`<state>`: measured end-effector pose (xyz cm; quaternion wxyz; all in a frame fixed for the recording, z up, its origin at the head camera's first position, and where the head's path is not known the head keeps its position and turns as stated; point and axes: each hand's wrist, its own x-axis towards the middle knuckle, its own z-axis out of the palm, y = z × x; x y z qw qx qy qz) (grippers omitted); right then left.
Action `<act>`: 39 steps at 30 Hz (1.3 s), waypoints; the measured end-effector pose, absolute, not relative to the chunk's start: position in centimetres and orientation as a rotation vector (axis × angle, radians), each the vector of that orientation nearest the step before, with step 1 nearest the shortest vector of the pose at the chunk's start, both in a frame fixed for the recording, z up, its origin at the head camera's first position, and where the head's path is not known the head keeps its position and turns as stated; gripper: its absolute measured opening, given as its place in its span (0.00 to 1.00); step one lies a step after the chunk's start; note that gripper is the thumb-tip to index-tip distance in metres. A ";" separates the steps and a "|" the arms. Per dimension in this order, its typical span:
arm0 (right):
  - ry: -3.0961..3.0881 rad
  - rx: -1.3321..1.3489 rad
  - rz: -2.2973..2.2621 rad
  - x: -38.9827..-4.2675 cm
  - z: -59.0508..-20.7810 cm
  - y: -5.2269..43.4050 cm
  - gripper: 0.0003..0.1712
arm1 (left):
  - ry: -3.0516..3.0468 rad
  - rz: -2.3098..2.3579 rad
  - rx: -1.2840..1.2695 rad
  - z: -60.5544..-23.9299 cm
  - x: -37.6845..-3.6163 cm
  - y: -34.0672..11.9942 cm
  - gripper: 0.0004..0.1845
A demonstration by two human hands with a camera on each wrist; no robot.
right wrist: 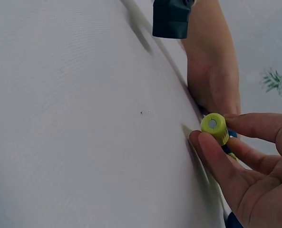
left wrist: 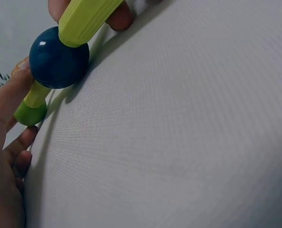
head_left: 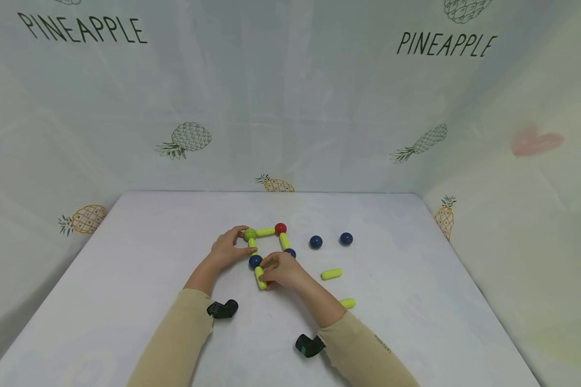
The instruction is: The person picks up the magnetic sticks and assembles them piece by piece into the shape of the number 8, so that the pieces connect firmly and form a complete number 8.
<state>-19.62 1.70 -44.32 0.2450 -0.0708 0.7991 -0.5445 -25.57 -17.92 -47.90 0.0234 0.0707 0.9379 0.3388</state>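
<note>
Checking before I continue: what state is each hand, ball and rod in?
Green ball, joined
Red ball, joined
Near-left blue ball, joined
Near-right blue ball, joined, partly hidden
Far rod, joined
Left rod, joined
Right rod, joined
Near rod, mostly hidden
Held rod, touching near-left blue ball
Left loose blue ball, unattached
Right loose blue ball, unattached
Upper loose rod, unattached
Lower loose rod, unattached, partly hidden
Left hand, holding green ball
Right hand, pinching held rod

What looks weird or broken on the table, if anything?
Only a tiny dark speck on the white tabletop; it looks odd because the area around it is plain. The balls and sticks show no obvious damage.
</note>
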 end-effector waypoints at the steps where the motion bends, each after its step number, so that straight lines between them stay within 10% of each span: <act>1: 2.180 -0.186 -1.486 -19.6 -44.3 1.7 0.13 | 2.905 1.046 0.220 -47.9 -25.6 -17.9 0.41; 39: 2.409 -0.239 -1.291 -20.5 -42.8 6.0 0.20 | 2.900 1.008 0.182 -48.0 -25.7 -17.8 0.42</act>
